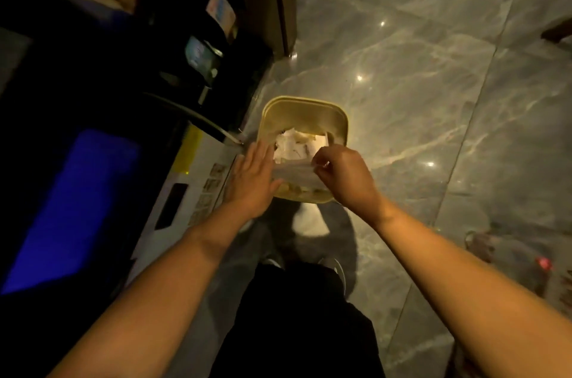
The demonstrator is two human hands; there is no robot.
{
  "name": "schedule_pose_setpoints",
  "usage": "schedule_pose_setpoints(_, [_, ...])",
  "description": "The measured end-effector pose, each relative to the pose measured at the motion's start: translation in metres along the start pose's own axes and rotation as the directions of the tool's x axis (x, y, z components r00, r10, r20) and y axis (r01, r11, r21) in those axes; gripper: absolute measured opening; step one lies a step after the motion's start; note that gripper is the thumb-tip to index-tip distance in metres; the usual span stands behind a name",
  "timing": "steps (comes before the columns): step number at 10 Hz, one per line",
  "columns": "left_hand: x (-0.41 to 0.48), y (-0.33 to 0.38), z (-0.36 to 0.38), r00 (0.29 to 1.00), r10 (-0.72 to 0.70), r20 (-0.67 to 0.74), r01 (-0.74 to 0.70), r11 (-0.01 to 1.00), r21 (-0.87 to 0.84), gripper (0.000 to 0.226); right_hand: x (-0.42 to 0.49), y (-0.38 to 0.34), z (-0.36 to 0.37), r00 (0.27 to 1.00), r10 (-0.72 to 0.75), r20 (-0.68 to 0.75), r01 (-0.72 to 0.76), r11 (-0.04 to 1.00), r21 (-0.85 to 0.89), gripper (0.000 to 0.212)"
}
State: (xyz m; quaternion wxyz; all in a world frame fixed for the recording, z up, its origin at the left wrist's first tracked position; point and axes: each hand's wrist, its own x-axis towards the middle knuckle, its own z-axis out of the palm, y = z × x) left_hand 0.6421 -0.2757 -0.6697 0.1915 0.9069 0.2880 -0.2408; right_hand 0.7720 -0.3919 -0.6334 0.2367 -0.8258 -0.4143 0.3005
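Marble floor point(418, 99): grey, glossy, under the bin
Bin point(305, 108): tan, square, held white paper scraps point(294, 145)
Plastic bag point(294, 174): clear, over the bin's near rim
Left hand point(252, 174): fingers straight, pressed together, flat against the bag
Right hand point(343, 174): fingertips pinched the bag's top edge
Labels point(221, 10): too blurred to read

**Two hands at a bin on the marble floor**

We look straight down at a tan square bin point(305, 105) standing on the grey marble floor point(418, 68), with white paper scraps point(297, 143) lying inside it. Over its near edge we see the left hand point(252, 174) laid flat, fingers straight, against a piece of clear plastic point(294, 173). The right hand point(343, 174) pinches the plastic's upper edge. To our left stands a dark machine with a glowing blue screen point(77, 207).
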Motion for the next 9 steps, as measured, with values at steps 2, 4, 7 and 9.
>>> schedule_pose_setpoints(2, [0.058,-0.034,0.098,0.988,-0.033,-0.149,0.027,0.999,-0.041,0.070,0.065,0.073,0.113,0.985,0.093,0.145,-0.076,0.990,-0.119,0.023])
schedule_pose_setpoints(4, [0.085,-0.060,0.144,0.965,-0.003,-0.262,-0.015,0.998,-0.067,0.071,0.124,0.112,0.197,0.934,0.106,0.340,-0.047,0.983,-0.179,0.025])
schedule_pose_setpoints(7, [0.087,-0.061,0.145,0.971,0.003,-0.239,-0.022,0.997,-0.076,0.068,0.137,0.114,0.240,0.808,0.220,0.547,-0.121,0.970,-0.211,0.036])
schedule_pose_setpoints(9, [0.067,-0.050,0.119,0.991,-0.049,-0.122,0.054,0.998,0.031,0.068,0.108,0.087,0.184,0.832,0.180,0.525,-0.171,0.983,-0.067,0.057])
